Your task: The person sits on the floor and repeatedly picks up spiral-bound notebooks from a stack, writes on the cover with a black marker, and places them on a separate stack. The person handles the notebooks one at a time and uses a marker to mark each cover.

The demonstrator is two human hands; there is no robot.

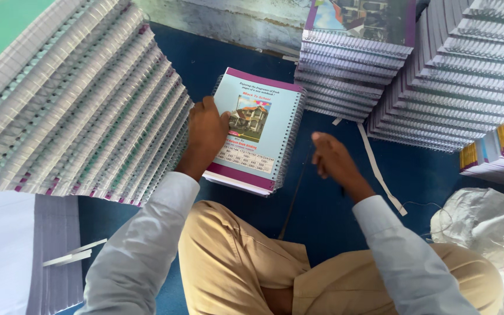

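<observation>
Left hand (205, 135) pressing flat on the spiral notebook (258, 131) mid-floor, fingers spread; right hand (331, 160) hovering empty, fingers loosely curled — best kept square on its small stack

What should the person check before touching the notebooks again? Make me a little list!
1. Left hand resting on the top notebook: ok.
2. Right hand free, holding nothing: ok.
3. Small stack squared up: not ok, lower books stick out at the near edge.
4. Tall leaning stack on the left steady: cannot tell.
5. Blue floor free of scraps: not ok, a paper strip lies there.
</observation>
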